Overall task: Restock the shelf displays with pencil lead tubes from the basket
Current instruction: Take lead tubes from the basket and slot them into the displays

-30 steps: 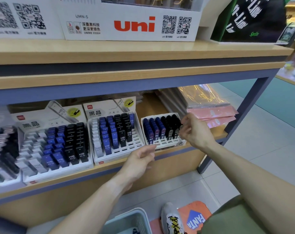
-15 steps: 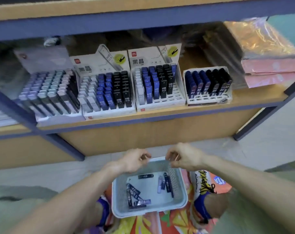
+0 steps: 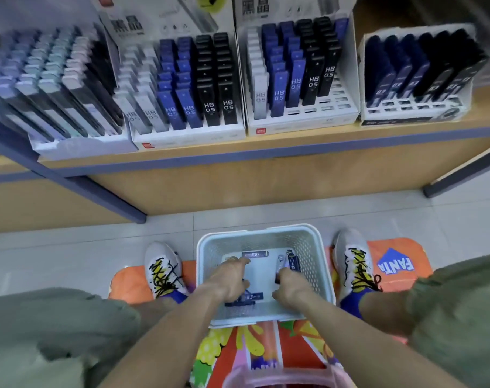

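At the far left of the wooden shelf [image 3: 266,141] stands a display tray of pale and dark tubes [image 3: 50,88], blurred. Beside it sits a white display [image 3: 187,88] with grey, blue and black tubes marked HB 0.5, then a second white display [image 3: 299,68] with bare slots in its front rows, and at the right end a smaller tray of dark blue and black tubes [image 3: 417,77]. A grey-blue metal post [image 3: 70,175] slants down to the pale tiled floor [image 3: 56,247].

Below, I crouch on a bright orange printed mat [image 3: 400,264], one shoe [image 3: 162,270] on each side of the light basket [image 3: 255,233]. My left hand [image 3: 229,278] is down inside it, fingers curled over the loose pencil lead tubes [image 3: 253,296] on the bottom; whether they clamp one I cannot tell. My right hand [image 3: 290,284] is beside it in the basket, fingers closed round a dark tube [image 3: 291,261] that sticks out beyond them. One more tube [image 3: 255,254] lies alone near the far wall.
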A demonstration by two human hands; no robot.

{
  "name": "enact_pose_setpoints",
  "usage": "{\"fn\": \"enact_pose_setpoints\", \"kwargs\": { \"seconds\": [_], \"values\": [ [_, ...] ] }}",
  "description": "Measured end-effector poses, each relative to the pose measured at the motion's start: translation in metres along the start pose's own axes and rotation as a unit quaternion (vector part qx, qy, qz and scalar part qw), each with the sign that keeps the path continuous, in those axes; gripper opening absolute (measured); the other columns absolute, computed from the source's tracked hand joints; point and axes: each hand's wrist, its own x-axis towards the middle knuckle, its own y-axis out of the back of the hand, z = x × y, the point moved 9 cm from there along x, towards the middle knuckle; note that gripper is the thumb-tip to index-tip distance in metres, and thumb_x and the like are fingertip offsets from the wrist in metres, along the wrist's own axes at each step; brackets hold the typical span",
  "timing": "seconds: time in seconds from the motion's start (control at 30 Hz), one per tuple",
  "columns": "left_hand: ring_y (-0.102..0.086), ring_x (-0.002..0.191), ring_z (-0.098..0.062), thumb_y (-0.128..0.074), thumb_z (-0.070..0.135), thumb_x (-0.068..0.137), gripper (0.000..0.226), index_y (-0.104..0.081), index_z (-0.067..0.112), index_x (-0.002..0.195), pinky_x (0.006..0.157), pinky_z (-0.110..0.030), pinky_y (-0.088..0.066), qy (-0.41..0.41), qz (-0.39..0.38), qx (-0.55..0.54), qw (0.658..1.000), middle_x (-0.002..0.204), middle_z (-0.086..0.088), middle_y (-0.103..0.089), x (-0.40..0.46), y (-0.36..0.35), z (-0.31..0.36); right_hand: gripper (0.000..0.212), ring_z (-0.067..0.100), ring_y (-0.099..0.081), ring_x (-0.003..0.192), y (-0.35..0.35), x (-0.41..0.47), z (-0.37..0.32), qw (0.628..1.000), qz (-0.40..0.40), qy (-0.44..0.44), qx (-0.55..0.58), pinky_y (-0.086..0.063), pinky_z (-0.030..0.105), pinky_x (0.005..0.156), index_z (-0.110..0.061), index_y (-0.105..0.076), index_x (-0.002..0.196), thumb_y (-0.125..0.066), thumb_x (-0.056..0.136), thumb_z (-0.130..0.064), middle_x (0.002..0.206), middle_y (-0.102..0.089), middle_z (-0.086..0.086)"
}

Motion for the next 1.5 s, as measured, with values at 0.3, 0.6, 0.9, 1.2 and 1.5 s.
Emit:
{"fn": "enact_pose_setpoints", "kwargs": {
  "seconds": [0.3,0.6,0.9,1.2,1.5],
  "values": [
    [-0.056,0.129,-0.032,-0.049,0.026,0.106,0.047,-0.044,0.015,0.151,0.11,-0.04,-0.045,0.122,0.001,-0.33,0.936,0.15,-0.009,-0.052,0.059,-0.072,0.011,0.052,0.039,-0.05,0.129,0.003,0.038,0.017,0.993,0.071,-0.065,0.063,-0.04,0.04,0.111,-0.003,-0.034,0.142,-0.056,0.095,-0.01,0.141,-0.041,0.025],
    [-0.051,0.135,-0.028,-0.043,0.015,0.107,0.043,-0.047,0.017,0.149,0.117,-0.038,-0.038,0.186,0.061,-0.426,0.883,0.149,-0.007,-0.054,0.078,-0.086,0.006,0.054,0.034,-0.06,0.12,0.008,0.04,0.029,0.97,0.154,-0.067,0.176,-0.049,0.038,0.103,-0.007,-0.05,0.136,-0.06,0.084,0.005,0.128,-0.059,0.015],
    [-0.058,0.111,-0.018,-0.054,0.008,0.103,0.043,-0.051,0.014,0.145,0.108,-0.034,-0.048,0.197,0.081,-0.467,0.858,0.134,-0.004,-0.063,0.084,-0.089,0.0,0.054,0.028,-0.061,0.116,-0.007,0.049,0.038,0.947,0.118,-0.072,0.291,-0.044,0.022,0.093,-0.006,-0.054,0.134,-0.053,0.084,0.015,0.117,-0.065,0.002],
    [-0.061,0.106,-0.017,-0.068,0.004,0.095,0.043,-0.057,0.012,0.136,0.107,-0.031,-0.048,0.234,0.106,-0.514,0.818,0.124,-0.003,-0.067,0.086,-0.096,-0.003,0.047,0.028,-0.064,0.112,-0.011,0.06,0.04,0.93,0.123,-0.084,0.336,-0.05,0.027,0.094,-0.009,-0.062,0.124,-0.054,0.083,0.014,0.108,-0.067,0.006],
    [-0.065,0.102,-0.021,-0.072,-0.001,0.09,0.03,-0.065,0.009,0.118,0.09,-0.026,-0.053,0.249,0.102,-0.553,0.788,0.112,-0.007,-0.07,0.088,-0.102,-0.016,0.045,0.027,-0.064,0.111,-0.031,0.084,0.05,0.88,0.077,-0.148,0.446,-0.055,0.033,0.096,0.0,-0.053,0.14,-0.056,0.095,0.008,0.128,-0.065,0.014]
  ]
}}
